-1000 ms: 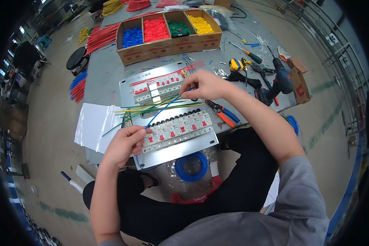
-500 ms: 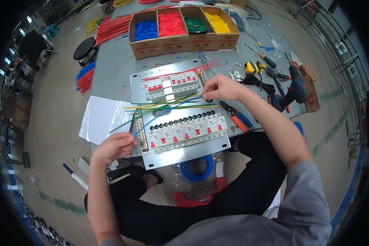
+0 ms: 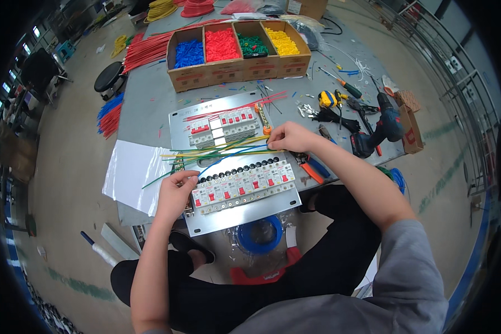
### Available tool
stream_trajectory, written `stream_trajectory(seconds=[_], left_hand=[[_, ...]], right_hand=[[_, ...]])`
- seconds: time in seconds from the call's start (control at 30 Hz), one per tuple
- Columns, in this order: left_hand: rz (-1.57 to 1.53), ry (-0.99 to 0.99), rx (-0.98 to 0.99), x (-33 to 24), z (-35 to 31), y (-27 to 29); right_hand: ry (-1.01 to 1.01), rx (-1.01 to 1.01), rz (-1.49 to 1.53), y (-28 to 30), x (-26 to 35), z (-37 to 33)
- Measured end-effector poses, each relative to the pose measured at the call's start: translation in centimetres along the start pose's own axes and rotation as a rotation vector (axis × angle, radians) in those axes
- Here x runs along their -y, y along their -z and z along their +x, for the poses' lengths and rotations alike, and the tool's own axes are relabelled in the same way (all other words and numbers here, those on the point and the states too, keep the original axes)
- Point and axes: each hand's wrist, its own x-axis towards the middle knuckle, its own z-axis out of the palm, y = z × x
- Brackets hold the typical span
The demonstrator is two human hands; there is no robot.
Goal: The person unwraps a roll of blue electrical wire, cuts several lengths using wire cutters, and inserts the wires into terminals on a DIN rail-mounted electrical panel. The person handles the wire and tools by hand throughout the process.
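A blue wire runs slantwise over a metal mounting plate, held at both ends. My left hand pinches its lower left end beside the near row of circuit breakers. The upper right end is between the closed fingers of my right hand, close to the plate's right edge. Green and yellow wires lie loose across the plate's middle. Behind them sits the far row of breakers, with thin red wires on top. My left hand partly hides a brass terminal bar.
A cardboard box of blue, red, green and yellow caps stands at the back. To the right lie wire strippers, a cordless drill, a tape measure and a screwdriver. White sheets lie left of the plate.
My left hand has moved right and up, to the left end of the near breaker row. My right hand still grips the blue wire's other end. The whole view has shifted slightly.
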Motion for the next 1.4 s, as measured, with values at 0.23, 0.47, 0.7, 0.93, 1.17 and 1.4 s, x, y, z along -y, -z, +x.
stream_trajectory(seconds=[0.23, 0.47, 0.7, 0.93, 1.17, 1.4], left_hand=[[0.33, 0.103, 0.126, -4.2, 1.3, -0.6], [0.339, 0.147, 0.25, -3.8, 2.3, 0.6], [0.307, 0.215, 0.213, -4.5, 2.4, 0.4], [0.154, 0.336, 0.207, -4.3, 3.7, 1.0], [0.162, 0.384, 0.247, -4.6, 4.1, 1.2], [0.207, 0.388, 0.275, -4.6, 4.1, 1.5]], right_hand=[[0.009, -0.07, -0.109, 0.8, 0.1, 0.0], [0.057, -0.115, -0.15, 0.6, 0.0, 0.0], [-0.017, -0.094, -0.14, 0.3, 0.5, 0.0], [-0.018, -0.064, -0.113, 0.8, 0.2, 0.6], [-0.021, -0.051, -0.088, 0.9, 0.1, 0.6], [-0.026, -0.059, -0.094, 0.8, 0.3, 0.5]])
